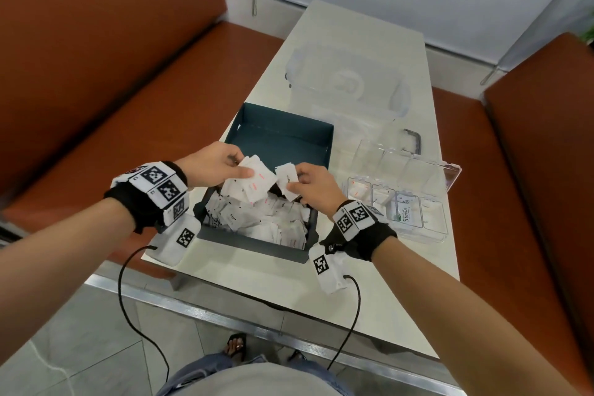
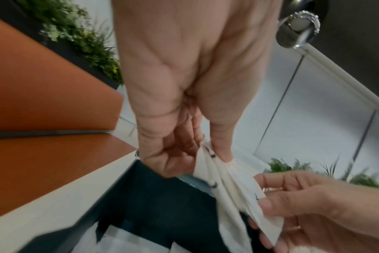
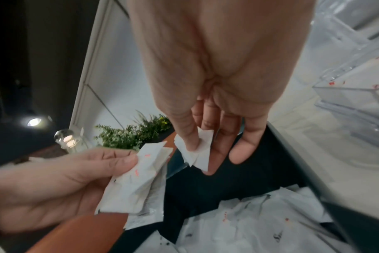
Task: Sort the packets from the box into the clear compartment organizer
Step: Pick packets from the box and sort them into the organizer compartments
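On the white tabletop (image 1: 369, 299) sits the dark teal box (image 1: 283, 132), heaped with loose white packets (image 1: 266, 219); the clear compartment organizer (image 1: 398, 199) lies just to its right, a few packets already inside. Above the box, the left hand (image 1: 213, 164) clamps a fanned stack of packets (image 1: 254, 182), which could slide apart if that grip eases. The right hand (image 1: 313, 185) pinches a single packet (image 1: 287, 180); similar white wrappers invite a wrong compartment
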Motion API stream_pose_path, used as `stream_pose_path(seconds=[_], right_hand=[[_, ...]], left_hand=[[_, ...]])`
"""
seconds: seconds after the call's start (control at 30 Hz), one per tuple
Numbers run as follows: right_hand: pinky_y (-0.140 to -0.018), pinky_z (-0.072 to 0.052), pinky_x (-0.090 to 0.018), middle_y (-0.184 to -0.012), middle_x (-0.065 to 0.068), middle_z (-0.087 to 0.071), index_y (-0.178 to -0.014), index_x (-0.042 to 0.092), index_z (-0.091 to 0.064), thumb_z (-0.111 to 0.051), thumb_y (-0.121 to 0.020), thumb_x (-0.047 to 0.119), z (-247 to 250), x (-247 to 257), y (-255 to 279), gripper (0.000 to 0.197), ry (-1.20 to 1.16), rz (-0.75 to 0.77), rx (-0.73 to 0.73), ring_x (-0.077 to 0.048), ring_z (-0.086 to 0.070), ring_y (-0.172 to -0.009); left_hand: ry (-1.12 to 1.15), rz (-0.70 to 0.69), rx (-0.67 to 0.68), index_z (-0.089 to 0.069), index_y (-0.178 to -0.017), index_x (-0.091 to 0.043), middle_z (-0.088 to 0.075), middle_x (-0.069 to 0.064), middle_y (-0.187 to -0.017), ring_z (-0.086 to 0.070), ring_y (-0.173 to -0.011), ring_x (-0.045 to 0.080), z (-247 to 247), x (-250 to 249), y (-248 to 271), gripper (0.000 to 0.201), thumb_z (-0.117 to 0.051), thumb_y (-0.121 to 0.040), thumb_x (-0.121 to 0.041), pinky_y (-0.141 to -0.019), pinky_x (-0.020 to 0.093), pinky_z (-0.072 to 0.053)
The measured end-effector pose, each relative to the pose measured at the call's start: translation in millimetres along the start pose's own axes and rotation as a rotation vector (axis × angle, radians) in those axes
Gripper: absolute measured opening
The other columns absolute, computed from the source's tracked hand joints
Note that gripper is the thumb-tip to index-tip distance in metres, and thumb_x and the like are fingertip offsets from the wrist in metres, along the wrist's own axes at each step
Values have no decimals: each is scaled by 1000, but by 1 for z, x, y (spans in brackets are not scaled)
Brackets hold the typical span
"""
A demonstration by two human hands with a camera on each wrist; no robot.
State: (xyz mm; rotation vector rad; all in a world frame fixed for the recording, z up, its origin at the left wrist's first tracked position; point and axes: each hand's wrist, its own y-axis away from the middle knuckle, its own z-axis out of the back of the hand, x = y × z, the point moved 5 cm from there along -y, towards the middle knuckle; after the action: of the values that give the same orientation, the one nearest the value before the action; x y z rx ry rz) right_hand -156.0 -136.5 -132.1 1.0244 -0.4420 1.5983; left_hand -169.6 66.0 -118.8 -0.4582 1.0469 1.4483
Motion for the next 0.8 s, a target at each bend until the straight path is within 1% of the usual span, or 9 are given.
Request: stream_pose_path(seconds=[0.07,0.2,0.33,0.43,0.47,0.53,0.63,0.7,0.8], right_hand=[[-75,-56,-30,-111,-15,-68,-113,4,-61,-62,-89,7,3,0,2,24,-133,-47,3,-20,-65,-90],[-68,-57,-24,-111,-15,-66,-113,4,-60,-56,-93,6,10,1,6,20,-355,-100,-1,-23,-67,-88],[-66,-57,-24,-107,-15,-66,-100,4,-61,-54,-94,5,22,7,12,10,-534,-111,-65,-23,-67,-88],[-66,-54,-25,-108,-30,-61,-94,4,-59,-56,-92,7,27,14,17,4,-619,-120,-85,-22,-61,-84],[-66,-53,-24,-104,-30,-61,-92,6,-59,-57,-92,8,27,16,19,3,-642,-130,-68,-22,-60,-82],[-64,-50,-24,-92,-16,-67,-89,9,-59,-57,-92,7,22,20,22,4,-697,-141,-18,-18,-61,-74],[-65,-52,-25,-95,-12,-68,-99,5,-59,-60,-91,5,15,22,24,8,-727,-144,-12,-17,-63,-73],[-66,-53,-26,-102,-16,-66,-108,1,-57,-62,-90,3,14,22,24,20,-737,-147,-54,-21,-64,-78],[-64,-53,-27,-101,-18,-66,-107,4,-55,-65,-87,3,15,23,24,22,-749,-137,-93,-24,-63,-81]], left_hand=[[130,37,-27,-61,-97,-11,-74,-4,-80,-68,-63,1,1,1,1,17,-64,-92,-27,-49,13,-47],[453,126,-9,-58,-107,-10,-72,6,-99,-73,-77,13,-5,0,6,18,-56,-96,-24,-58,27,-58],[673,147,-39,-56,-108,-5,-72,12,-103,-72,-86,20,-12,-3,8,18,-56,-97,-19,-66,35,-61],[746,131,-77,-57,-95,-9,-72,10,-98,-72,-77,12,-19,-4,7,7,-57,-97,-16,-56,26,-58],[765,128,-77,-57,-92,-10,-72,8,-96,-72,-76,11,-23,-5,7,8,-56,-97,-15,-55,24,-57],[790,121,-63,-57,-91,-11,-74,8,-95,-72,-81,13,-31,-8,6,7,-55,-97,-14,-58,27,-58],[855,130,-72,-58,-95,-11,-73,11,-99,-72,-85,19,-42,-17,2,2,-56,-95,-11,-64,33,-61],[936,128,-61,-60,-104,-10,-72,12,-102,-73,-85,21,-47,-23,0,12,-55,-94,-11,-63,32,-60],[1064,110,34,-60,-120,-14,-71,11,-108,-71,-88,23,-56,-33,-1,29,-50,-94,-13,-68,32,-59]])
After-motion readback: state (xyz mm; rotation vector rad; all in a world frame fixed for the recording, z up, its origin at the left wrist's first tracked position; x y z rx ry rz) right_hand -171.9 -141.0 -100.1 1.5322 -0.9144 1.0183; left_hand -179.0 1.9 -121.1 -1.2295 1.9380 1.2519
